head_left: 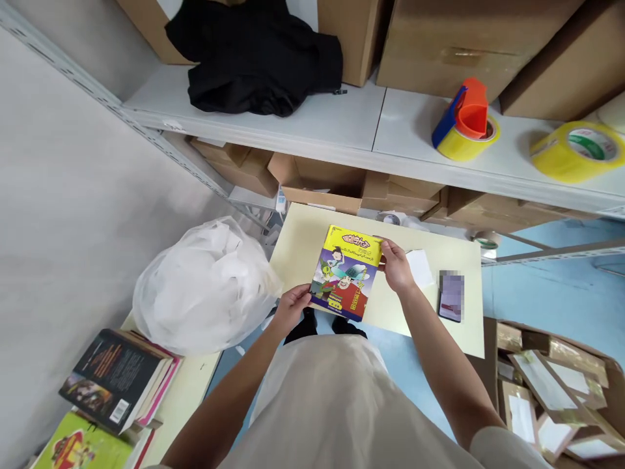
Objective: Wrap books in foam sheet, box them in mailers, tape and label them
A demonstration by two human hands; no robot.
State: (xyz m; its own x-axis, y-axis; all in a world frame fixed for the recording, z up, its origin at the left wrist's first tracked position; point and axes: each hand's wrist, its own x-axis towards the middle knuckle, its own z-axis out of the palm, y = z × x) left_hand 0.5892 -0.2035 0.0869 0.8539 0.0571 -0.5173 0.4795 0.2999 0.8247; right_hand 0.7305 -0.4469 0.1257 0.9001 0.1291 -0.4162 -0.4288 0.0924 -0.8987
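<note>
Left hand: thumb and fingers closed on eight-o'clock edge of yellow-and-purple rectangular book with cartoon cover. Right hand: thumb and fingers pinched on its two-o'clock corner. Book held cover up over pale-yellow rectangular tabletop. Relative to book: flat white paper piece, then dark rectangular phone, at three o'clock; translucent plastic bag with white contents at nine; yellow tape roll with red-and-blue dispenser, on pale-grey shelf, at one.

Book yellow and purple, cartoon-patterned; table pale yellow.
</note>
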